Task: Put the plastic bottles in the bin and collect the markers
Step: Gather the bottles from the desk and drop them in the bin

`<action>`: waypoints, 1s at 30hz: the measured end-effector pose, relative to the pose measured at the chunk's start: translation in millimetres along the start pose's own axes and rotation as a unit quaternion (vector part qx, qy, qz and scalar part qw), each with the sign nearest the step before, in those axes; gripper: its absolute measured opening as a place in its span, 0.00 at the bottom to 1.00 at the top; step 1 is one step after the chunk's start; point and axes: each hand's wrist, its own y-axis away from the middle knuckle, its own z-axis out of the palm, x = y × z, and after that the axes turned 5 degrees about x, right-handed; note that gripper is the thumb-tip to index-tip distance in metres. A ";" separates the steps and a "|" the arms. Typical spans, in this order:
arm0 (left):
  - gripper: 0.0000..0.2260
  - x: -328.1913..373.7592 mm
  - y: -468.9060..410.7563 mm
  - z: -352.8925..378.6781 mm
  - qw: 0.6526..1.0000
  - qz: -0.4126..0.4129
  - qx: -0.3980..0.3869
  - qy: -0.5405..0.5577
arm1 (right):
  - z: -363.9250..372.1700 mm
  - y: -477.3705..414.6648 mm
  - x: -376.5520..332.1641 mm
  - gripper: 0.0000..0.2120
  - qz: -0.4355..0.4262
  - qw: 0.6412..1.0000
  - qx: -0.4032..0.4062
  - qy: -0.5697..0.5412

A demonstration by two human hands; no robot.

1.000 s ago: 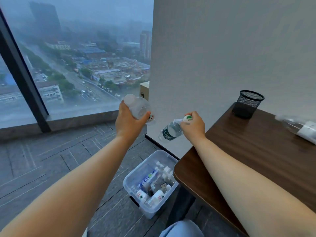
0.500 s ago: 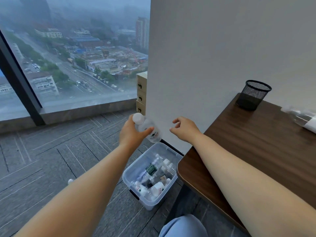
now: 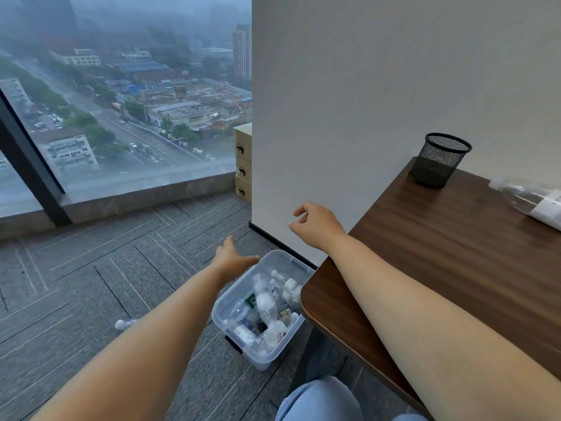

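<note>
Head view: we see both bare hands empty above the clear rectangular plastic bin [image 3: 290,262], which stands on the grey carpet in the lower centre of the frame, close beside the rounded corner of the dark wood-grain table [image 3: 455,253]. Our left hand [image 3: 232,259] is spread flat, fingers released, just over the bin's far left rim; our right hand [image 3: 315,224] hangs in the centre of the frame with fingers loosely curled on nothing. The bin holds a loose heap of clear plastic bottles [image 3: 264,311], and we judge it fairly full. One more clear plastic bottle with a white label [image 3: 531,199] lies on its side at the right edge of the frame, on the table, partly cut off. A small pale object [image 3: 124,324] lies on the carpet at lower left, beside the left forearm; we cannot tell whether it is a bottle. No markers are visible; the black wire-mesh cup [image 3: 440,159] at the table's back edge appears empty. Risks, as we judge them: a bottle dropped onto the heap may bounce off it and roll across the carpet; the lying bottle is round and may roll when touched; the item at lower left may be overlooked; a careless reach may knock the light mesh cup over or clip the bin against the table corner.
</note>
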 end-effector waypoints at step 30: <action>0.07 200.4 150.2 92.4 0.933 0.347 0.070 0.060 | -168.8 134.8 113.5 0.12 0.043 0.955 0.266 -0.124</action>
